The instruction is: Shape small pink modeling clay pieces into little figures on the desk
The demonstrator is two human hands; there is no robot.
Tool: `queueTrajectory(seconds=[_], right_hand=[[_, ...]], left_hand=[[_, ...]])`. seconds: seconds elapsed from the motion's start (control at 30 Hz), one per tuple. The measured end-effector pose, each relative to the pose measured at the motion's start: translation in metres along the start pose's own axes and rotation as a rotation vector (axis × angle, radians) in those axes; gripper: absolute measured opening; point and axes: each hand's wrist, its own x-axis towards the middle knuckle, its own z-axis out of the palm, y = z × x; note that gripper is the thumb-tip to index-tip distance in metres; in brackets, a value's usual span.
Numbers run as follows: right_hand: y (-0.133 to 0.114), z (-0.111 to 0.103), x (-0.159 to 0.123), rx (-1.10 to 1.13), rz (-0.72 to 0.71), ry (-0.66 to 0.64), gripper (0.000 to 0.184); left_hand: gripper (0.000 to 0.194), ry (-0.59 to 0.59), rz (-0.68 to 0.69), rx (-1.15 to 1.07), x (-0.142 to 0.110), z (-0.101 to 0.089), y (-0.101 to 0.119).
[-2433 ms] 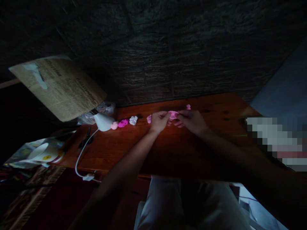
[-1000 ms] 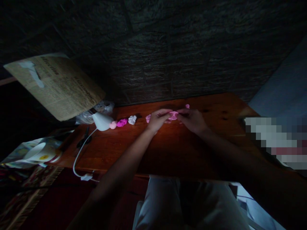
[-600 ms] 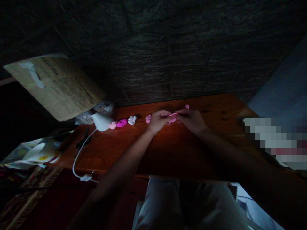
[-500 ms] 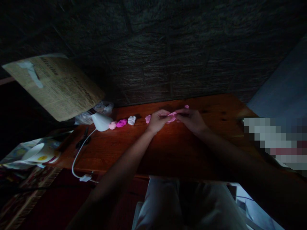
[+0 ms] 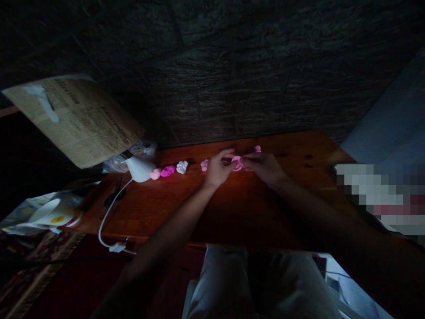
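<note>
A thin piece of pink modelling clay [image 5: 237, 163] is held between my two hands above the wooden table, its edge curled round. My left hand [image 5: 217, 170] pinches its left side between thumb and fingers. On the other side, the fingertips of my right hand [image 5: 267, 169] are closed on it. A pink lump [image 5: 204, 165] lies partly hidden behind my left hand. Beyond my right hand sits a small pink bit [image 5: 258, 149]. Farther left, a white lump [image 5: 182, 167], a magenta lump [image 5: 168, 171] and a pale pink lump [image 5: 155, 173] stand in a row.
A white lamp base [image 5: 140, 169] with a newspaper-like shade [image 5: 76, 119] stands at the table's left, its white cord [image 5: 105, 221] hanging over the front edge. Dark scissors [image 5: 114, 192] lie beside it. A paper cup [image 5: 56, 212] is at far left. A dark wall [image 5: 212, 88] rises behind.
The pink clay between my hands has gone from a flatter sheet to a curled, ring-like shape. My left fingers have lifted slightly; both hands stay in nearly the same place.
</note>
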Motion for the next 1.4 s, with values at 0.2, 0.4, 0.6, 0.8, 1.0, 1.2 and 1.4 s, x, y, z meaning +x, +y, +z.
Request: queueTrajectory(seconds=[0.2,0.4,0.6,0.8,1.0,1.2,1.4], right_hand=[[0.005,-0.005,0.001,-0.248,-0.116,0.028,0.015],[0.004,-0.007,0.001,-0.376,-0.218,0.031,0.016],[0.001,-0.008,0.001,-0.338,-0.224,0.042,0.015],[-0.005,-0.009,0.000,-0.367,-0.160,0.021,0.019],[-0.006,-0.007,-0.002,-0.366,-0.187,0.020,0.018],[-0.004,-0.008,-0.002,-0.399,-0.238,0.011,0.017],[-0.006,-0.008,-0.002,-0.525,-0.294,0.013,0.017]], left_hand=[[0.007,-0.022,0.000,-0.024,0.000,-0.001,-0.001],[0.010,-0.061,-0.195,-0.169,0.000,0.002,0.001],[0.013,-0.050,-0.256,-0.250,0.000,0.001,0.004],[0.019,0.015,-0.225,-0.245,0.004,-0.002,0.003],[0.009,-0.007,-0.161,-0.160,0.005,-0.004,0.002],[0.010,-0.078,-0.094,-0.080,0.002,-0.005,-0.001],[0.013,-0.108,-0.056,-0.053,-0.001,-0.002,0.001]])
